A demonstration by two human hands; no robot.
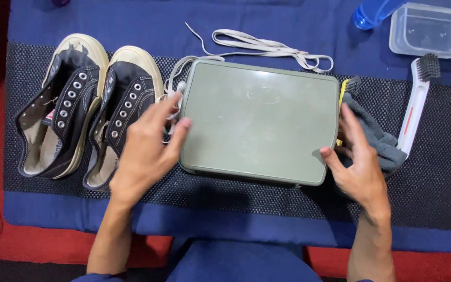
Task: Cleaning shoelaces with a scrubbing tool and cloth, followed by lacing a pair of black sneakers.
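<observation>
A blue cloth [267,31] covers the work surface, and a dark mesh mat [434,177] lies across the middle of it. At the centre of the mat sits a grey-green rectangular tray [259,120], flat face up, which looks turned upside down. The left hand [144,151] is at its left edge, fingers spread, with the thumb touching the rim; the right hand [358,162] is at its right edge, thumb against the side, fingers open. The hands are well apart, one on each side of the tray, and neither is closed around it. To the left stands a pair of black sneakers [87,104] with cream soles, their eyelets empty. The white laces [267,48] lie loose just beyond the tray's far edge, so judging by that the unlacing is done while the shoes show no sign of being washed. A grey cloth [379,141] lies bunched under the right hand. Farther right rests a white brush [417,102] with dark bristles, and at the top right corner are a clear plastic container [431,28] and a blue bottle [374,11].
</observation>
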